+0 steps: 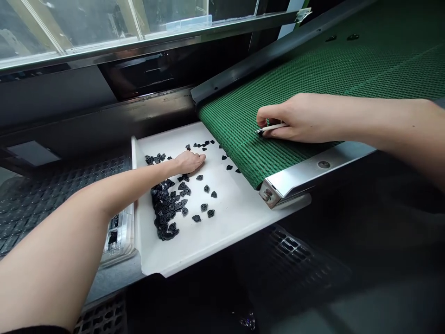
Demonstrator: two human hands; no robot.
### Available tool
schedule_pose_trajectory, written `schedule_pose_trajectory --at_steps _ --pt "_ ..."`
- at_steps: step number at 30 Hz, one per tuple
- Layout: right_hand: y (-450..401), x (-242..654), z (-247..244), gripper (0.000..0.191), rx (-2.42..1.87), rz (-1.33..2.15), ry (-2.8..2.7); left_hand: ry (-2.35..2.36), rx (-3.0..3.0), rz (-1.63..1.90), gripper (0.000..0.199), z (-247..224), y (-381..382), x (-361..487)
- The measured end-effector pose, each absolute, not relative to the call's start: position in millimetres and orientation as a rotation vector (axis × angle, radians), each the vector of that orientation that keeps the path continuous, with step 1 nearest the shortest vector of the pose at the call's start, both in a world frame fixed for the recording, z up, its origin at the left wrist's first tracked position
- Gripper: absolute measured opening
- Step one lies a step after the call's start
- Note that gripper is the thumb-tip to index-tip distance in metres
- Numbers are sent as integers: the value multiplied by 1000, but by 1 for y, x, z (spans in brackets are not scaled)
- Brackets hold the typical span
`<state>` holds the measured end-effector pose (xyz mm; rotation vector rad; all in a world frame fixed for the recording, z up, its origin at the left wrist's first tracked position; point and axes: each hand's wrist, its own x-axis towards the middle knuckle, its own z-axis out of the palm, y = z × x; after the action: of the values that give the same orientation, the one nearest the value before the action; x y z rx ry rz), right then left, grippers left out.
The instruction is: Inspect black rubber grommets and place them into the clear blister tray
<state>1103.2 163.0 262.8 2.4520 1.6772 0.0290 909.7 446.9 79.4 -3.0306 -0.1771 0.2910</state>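
Note:
My left hand (190, 162) is low over the white tray (229, 208), its fingers curled in and pointing down. Whatever is in those fingers is hidden. Around it lie small black plastic parts (168, 202), heaped along the tray's left side and scattered singly toward the belt. Over the green conveyor belt (239, 116), my right hand (292, 120) is closed round a thin white pen-like tool (274, 126). A small dark piece shows beside the tool's tip, under the fingers; I cannot tell whether the hand holds it.
Left of the tray stands a clear plastic tray (118, 232) with pockets, some holding black parts. A metal side rail (313, 164) edges the belt's near side. Two dark parts (352, 37) lie farther up the belt. A framed glass panel (104, 28) spans the back.

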Motion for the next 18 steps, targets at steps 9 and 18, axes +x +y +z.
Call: schedule_pose_trajectory --at_steps 9,18 --pt "163 1098 266 23 2453 -8 1795 -527 -3487 41 19 96 447 899" --pt "167 1096 269 14 2421 -50 1820 -993 -4290 -237 38 150 436 849"
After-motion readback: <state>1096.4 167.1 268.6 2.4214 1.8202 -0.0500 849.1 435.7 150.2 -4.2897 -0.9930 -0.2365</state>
